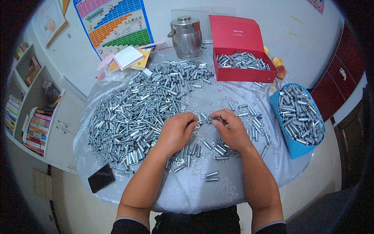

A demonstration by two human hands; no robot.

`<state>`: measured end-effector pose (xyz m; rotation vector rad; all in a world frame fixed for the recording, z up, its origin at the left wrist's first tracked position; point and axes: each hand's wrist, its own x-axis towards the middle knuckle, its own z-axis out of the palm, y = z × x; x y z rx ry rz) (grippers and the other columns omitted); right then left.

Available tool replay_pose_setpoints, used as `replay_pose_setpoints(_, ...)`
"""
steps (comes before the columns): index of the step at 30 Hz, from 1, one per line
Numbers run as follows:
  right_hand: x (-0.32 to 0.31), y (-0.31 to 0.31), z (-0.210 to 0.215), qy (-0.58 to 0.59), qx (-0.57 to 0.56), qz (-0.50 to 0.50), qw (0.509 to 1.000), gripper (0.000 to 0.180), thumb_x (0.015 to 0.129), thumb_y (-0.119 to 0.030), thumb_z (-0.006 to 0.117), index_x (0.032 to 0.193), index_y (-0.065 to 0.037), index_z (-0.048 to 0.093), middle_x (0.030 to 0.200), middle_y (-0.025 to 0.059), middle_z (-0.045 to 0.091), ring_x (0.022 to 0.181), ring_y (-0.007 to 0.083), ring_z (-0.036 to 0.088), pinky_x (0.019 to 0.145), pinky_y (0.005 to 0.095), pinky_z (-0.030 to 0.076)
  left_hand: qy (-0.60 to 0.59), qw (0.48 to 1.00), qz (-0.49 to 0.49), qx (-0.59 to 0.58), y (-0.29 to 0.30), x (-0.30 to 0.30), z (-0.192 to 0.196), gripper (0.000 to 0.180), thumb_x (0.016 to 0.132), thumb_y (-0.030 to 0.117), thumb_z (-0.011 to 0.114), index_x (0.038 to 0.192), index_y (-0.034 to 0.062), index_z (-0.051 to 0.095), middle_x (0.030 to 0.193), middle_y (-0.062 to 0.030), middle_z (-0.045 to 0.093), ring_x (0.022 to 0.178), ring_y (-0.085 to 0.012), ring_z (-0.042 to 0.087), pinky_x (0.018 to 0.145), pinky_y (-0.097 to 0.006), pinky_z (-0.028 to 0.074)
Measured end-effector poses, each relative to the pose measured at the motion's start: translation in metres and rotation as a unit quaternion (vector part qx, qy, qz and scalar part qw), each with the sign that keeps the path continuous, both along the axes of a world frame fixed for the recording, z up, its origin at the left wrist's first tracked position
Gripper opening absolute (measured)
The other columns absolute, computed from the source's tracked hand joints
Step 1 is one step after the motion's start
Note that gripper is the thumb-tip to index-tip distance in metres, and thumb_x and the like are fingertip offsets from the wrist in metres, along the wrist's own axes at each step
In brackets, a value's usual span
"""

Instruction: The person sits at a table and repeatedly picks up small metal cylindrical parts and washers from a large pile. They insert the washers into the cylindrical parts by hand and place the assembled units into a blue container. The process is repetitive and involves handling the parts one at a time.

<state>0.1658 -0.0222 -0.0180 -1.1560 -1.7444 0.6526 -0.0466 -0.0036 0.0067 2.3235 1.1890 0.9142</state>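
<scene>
Over the middle of the table, my left hand (175, 130) and my right hand (232, 129) face each other with thumbs and fingertips pinched. Between them runs a slim silver bolt (204, 120), gripped at both ends; its ends are covered by my fingers. A big heap of loose metal sleeves and long bolts (128, 117) spreads to the left of my left hand. Small washers (196, 136) lie scattered below and between the hands. Several sleeved bolts (255, 126) lie beside my right hand, and two more (212, 176) rest nearer to me, between my forearms.
A blue bin (295, 146) full of metal pieces stands at the right. Behind it sits an open red box (243, 75), also filled. A steel pot (186, 39) and a white notepad (127, 57) are at the back. A black phone (101, 178) lies near the left edge.
</scene>
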Motion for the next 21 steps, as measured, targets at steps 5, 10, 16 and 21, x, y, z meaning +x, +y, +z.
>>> replay_pose_setpoints(5,-0.001,-0.002,0.003,-0.004,-0.013,-0.011,1.000,0.019,0.086,-0.007,0.062,0.104,-0.003,0.064,0.093,0.0124,0.060,0.079,0.0236,0.060,0.073,0.0328,0.049,-0.027,0.999,0.015,0.007,-0.001,0.001,0.001,0.016,0.082,0.006,0.066,0.097,0.0027,0.068,0.090,-0.0139,0.067,0.080,-0.0293,0.065,0.071,-0.036,0.051)
replay_pose_setpoints(10,-0.002,-0.003,0.004,-0.001,-0.023,-0.016,1.000,0.019,0.085,-0.005,0.063,0.104,-0.003,0.065,0.093,0.0123,0.060,0.079,0.0231,0.060,0.073,0.0325,0.049,-0.048,0.998,0.028,-0.001,0.000,0.001,0.001,0.020,0.082,0.004,0.066,0.102,0.0032,0.069,0.090,-0.0135,0.068,0.079,-0.0251,0.066,0.071,-0.033,0.052)
replay_pose_setpoints(16,-0.001,0.000,-0.001,0.024,-0.014,-0.007,1.000,0.023,0.083,0.002,0.063,0.106,-0.001,0.065,0.096,0.0078,0.064,0.083,0.0139,0.061,0.076,0.0259,0.050,-0.194,0.960,0.034,-0.197,-0.001,0.007,-0.004,0.020,0.088,0.001,0.061,0.107,-0.0015,0.067,0.094,-0.0112,0.070,0.081,-0.0156,0.068,0.071,-0.027,0.054)
replay_pose_setpoints(21,-0.002,0.003,-0.008,0.196,-0.137,-0.004,0.971,0.018,0.084,-0.002,0.067,0.102,0.001,0.065,0.088,0.0068,0.067,0.078,0.0116,0.063,0.072,0.0257,0.052,-0.345,0.878,0.013,-0.333,0.002,0.013,-0.009,0.023,0.093,0.003,0.056,0.112,-0.0065,0.062,0.100,-0.0126,0.068,0.088,-0.0178,0.069,0.076,-0.028,0.057)
